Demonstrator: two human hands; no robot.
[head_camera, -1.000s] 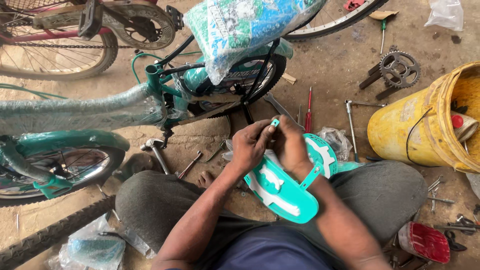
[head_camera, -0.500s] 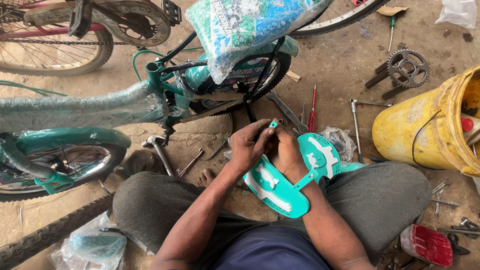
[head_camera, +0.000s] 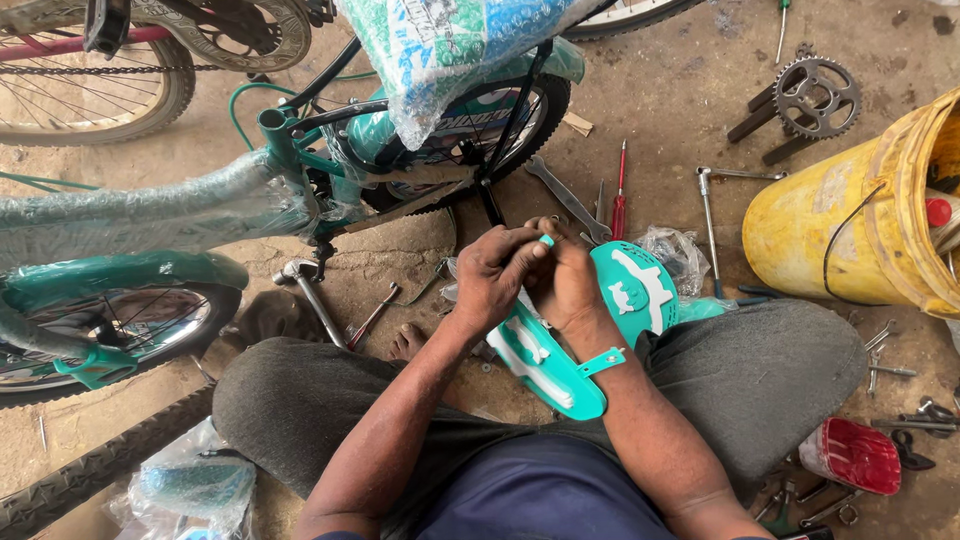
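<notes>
I sit cross-legged on a dirt floor with a teal plastic chain guard (head_camera: 560, 370) resting across my lap. Both hands meet over its upper end. My left hand (head_camera: 492, 272) pinches a small teal piece (head_camera: 546, 241) between thumb and fingertips. My right hand (head_camera: 568, 278) lies against the guard and grips it beside the left hand. The guard's round end (head_camera: 638, 290) with white markings sticks out to the right of my right wrist.
A teal bicycle (head_camera: 150, 215) wrapped in plastic lies ahead and to the left. A spanner (head_camera: 568, 200), a red screwdriver (head_camera: 620, 195), a hammer (head_camera: 310, 290) and other tools litter the floor. A yellow bucket (head_camera: 850, 225) stands at right, a chainring (head_camera: 815, 97) beyond it.
My hands have stayed together on the guard's top end. The guard has shifted slightly, and the small teal piece sits a little lower between my fingers.
</notes>
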